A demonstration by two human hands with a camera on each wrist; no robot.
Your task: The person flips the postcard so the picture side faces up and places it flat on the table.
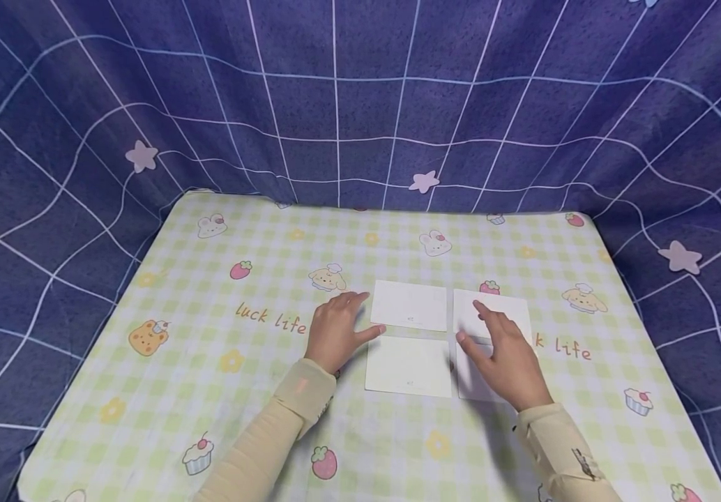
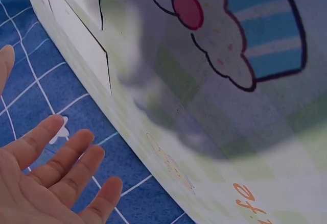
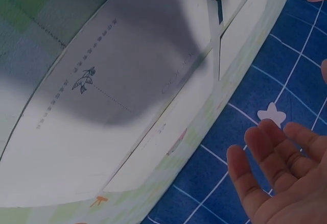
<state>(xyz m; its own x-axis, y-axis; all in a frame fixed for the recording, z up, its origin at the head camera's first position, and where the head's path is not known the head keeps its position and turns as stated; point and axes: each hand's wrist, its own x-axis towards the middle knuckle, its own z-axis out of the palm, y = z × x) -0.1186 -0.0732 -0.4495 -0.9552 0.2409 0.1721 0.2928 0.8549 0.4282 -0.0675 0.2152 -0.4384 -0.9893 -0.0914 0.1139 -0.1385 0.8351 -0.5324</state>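
Several blank-looking white cards lie flat in two rows, with narrow gaps between them. At the left are a far card [image 1: 409, 305] and a near card [image 1: 408, 366]; at the right, a far card [image 1: 514, 307] and a near card [image 1: 472, 380]. My left hand [image 1: 335, 331] is at the left edges of the left pair, fingers apart and holding nothing. Over the right pair hovers my right hand [image 1: 507, 355], also holding nothing and partly covering them. The right wrist view shows a small bird drawing and printed lines on one card [image 3: 102, 152].
A green-and-white checked tablecloth [image 1: 260, 397] with cartoon animals, strawberries and cupcakes covers the table. Behind and beside it hangs a dark blue cloth [image 1: 360, 104] with white grid lines and stars.
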